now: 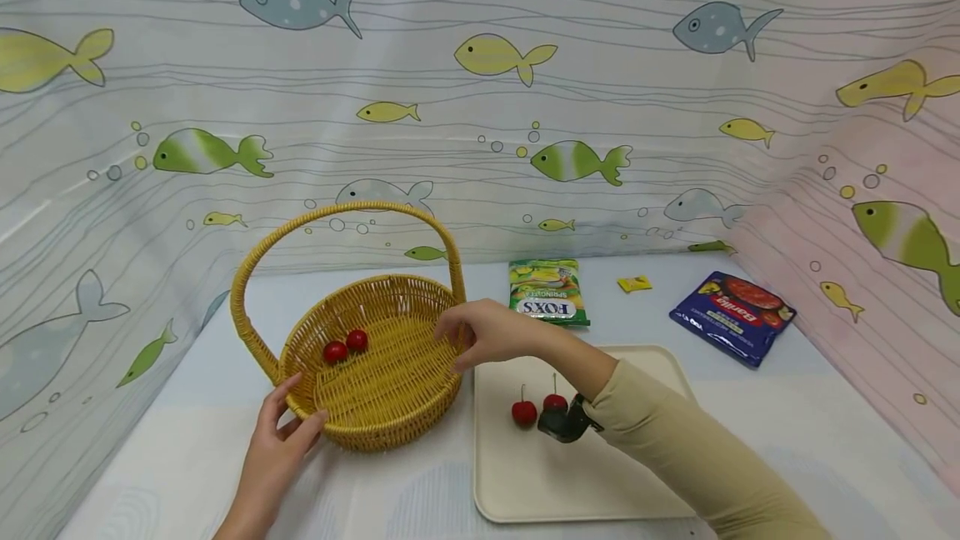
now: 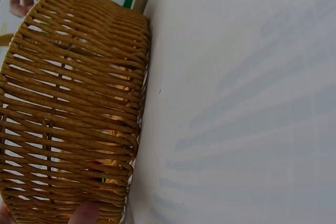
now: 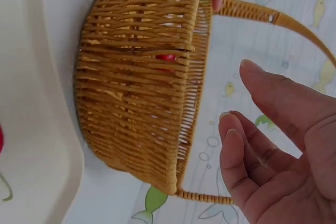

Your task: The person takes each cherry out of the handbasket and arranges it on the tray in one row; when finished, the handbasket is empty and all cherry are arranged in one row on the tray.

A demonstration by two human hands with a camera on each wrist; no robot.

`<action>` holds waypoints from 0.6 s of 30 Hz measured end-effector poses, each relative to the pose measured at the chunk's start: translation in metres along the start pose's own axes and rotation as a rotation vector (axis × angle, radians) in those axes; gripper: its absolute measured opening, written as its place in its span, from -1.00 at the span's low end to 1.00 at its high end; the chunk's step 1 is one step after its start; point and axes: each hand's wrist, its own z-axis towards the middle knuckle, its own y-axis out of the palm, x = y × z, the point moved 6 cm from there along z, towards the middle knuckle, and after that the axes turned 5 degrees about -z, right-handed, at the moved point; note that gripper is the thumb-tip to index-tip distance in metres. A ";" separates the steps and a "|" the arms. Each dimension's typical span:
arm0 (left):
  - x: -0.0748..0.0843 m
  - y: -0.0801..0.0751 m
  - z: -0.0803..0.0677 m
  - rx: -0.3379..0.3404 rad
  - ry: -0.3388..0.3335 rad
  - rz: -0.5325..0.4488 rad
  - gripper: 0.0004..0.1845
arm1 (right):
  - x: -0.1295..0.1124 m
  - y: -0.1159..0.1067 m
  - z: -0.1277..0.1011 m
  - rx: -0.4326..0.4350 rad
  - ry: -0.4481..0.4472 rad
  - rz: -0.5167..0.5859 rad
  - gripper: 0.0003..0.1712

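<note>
A yellow wicker basket (image 1: 390, 390) with a hoop handle (image 1: 337, 211) stands left of centre, and two red cherries (image 1: 346, 346) lie inside it. My left hand (image 1: 303, 400) holds the basket's near-left rim, its thumb (image 2: 84, 213) pressed on the woven wall (image 2: 73, 103). Over the basket's right rim hovers my right hand (image 1: 450, 346), fingers relaxed and holding nothing, as the right wrist view (image 3: 236, 95) also shows. A cream tray (image 1: 600, 473) sits right of the basket and carries two stemmed cherries (image 1: 524, 412) under my right forearm.
A green Fox's sweet packet (image 1: 547, 290), a small yellow wrapper (image 1: 633, 282) and a blue Barilla packet (image 1: 731, 315) lie at the back of the white table. Fish-patterned curtain walls (image 1: 600, 107) close in the left, back and right sides.
</note>
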 end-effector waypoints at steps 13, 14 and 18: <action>0.000 0.000 0.001 0.000 0.001 -0.027 -0.18 | 0.000 0.013 0.055 -0.094 -0.004 0.060 -0.61; 0.000 0.000 0.001 -0.001 0.000 -0.026 -0.18 | -0.001 0.014 0.059 -0.099 -0.001 0.065 -0.61; 0.000 0.000 0.001 0.002 -0.011 -0.015 -0.17 | -0.003 0.016 0.074 -0.109 0.024 0.076 -0.61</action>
